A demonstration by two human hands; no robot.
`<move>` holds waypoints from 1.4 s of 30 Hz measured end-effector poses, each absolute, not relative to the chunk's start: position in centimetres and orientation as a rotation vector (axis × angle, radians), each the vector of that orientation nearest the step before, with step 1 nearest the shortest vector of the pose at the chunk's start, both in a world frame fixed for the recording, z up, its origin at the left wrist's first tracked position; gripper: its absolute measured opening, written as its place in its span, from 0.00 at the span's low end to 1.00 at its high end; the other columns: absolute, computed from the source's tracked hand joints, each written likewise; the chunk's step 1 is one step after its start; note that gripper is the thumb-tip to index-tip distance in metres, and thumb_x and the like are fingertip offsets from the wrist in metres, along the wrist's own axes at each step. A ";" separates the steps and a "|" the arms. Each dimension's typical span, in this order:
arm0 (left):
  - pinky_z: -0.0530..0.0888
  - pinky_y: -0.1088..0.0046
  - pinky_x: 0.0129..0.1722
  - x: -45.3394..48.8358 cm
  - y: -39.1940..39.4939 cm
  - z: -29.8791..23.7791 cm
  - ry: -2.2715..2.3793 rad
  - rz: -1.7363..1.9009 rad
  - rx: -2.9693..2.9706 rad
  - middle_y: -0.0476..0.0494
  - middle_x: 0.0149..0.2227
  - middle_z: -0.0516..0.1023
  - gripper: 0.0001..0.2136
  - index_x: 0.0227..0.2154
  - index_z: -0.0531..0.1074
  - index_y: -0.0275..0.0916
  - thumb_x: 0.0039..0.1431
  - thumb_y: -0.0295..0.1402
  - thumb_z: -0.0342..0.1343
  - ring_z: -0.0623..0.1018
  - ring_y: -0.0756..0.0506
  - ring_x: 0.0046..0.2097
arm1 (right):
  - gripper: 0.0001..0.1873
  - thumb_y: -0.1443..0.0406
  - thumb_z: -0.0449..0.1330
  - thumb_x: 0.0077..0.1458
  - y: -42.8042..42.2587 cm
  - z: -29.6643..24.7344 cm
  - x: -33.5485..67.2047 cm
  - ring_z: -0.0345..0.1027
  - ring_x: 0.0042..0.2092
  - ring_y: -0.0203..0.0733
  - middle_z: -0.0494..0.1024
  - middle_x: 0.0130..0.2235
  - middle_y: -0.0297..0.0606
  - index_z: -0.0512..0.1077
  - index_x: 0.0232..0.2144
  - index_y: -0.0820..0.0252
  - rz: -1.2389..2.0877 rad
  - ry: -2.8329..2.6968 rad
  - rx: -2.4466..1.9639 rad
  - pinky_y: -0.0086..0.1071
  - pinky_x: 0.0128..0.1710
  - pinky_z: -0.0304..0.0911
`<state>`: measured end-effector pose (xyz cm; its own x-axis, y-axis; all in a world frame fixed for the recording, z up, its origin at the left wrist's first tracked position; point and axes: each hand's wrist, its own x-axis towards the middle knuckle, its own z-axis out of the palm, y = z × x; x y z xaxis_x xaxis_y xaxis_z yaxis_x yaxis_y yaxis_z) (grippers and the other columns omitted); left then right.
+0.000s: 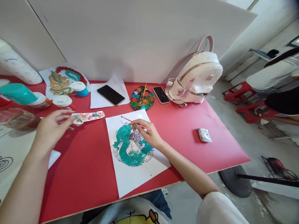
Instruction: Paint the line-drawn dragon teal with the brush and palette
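Note:
My right hand [147,133] pinches a thin pink paintbrush [126,119], its dark tip pointing to the upper left. Beneath it lies a white sheet [130,183] printed with a line-drawn dragon [127,155], whose body is painted teal; the head area is white and partly hidden by my hand. On the left, my left hand [54,126] has its thumb and fingers closed on the near end of a folded, paint-stained tissue [90,117]. That tissue stretches to the right across the red table [86,161].
A round paint palette [137,95] with a yellow brush stands behind the sheet, between two phones [110,95] [161,95]. Paint bottles [20,93], jars [63,101] and a cup of murky water [18,119] crowd the left. A pale backpack [196,77] and small packet [204,135] are rightward.

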<state>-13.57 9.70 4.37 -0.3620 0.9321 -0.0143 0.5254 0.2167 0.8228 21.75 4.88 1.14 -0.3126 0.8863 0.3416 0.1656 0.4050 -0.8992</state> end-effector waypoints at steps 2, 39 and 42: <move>0.81 0.64 0.39 -13.2 9.5 3.9 1.922 1.114 1.330 0.42 0.44 0.81 0.31 0.49 0.76 0.44 0.38 0.48 0.65 0.82 0.41 0.42 | 0.15 0.65 0.52 0.73 5.2 1.4 21.3 0.80 0.43 0.40 0.85 0.42 0.39 0.78 0.49 0.55 1.017 -1.774 -0.902 0.35 0.45 0.75; 0.76 0.63 0.52 -9.0 10.8 2.4 1.986 0.818 1.801 0.42 0.43 0.86 0.20 0.55 0.73 0.42 0.58 0.33 0.59 0.83 0.41 0.46 | 0.15 0.64 0.51 0.73 5.1 0.4 22.4 0.79 0.42 0.41 0.84 0.41 0.40 0.79 0.48 0.55 0.985 -1.762 -0.952 0.36 0.46 0.74; 0.76 0.62 0.50 -8.7 11.4 2.1 2.028 0.766 1.739 0.41 0.42 0.81 0.18 0.49 0.74 0.40 0.56 0.36 0.63 0.80 0.41 0.42 | 0.15 0.64 0.51 0.73 5.1 0.4 22.4 0.79 0.42 0.41 0.84 0.41 0.40 0.79 0.47 0.55 0.989 -1.755 -0.956 0.36 0.46 0.74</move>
<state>-8.70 11.40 2.09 -0.1778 0.9812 0.0749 0.7857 0.0958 0.6111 22.40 5.09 0.44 -0.3159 0.8948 0.3155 0.1936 0.3863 -0.9018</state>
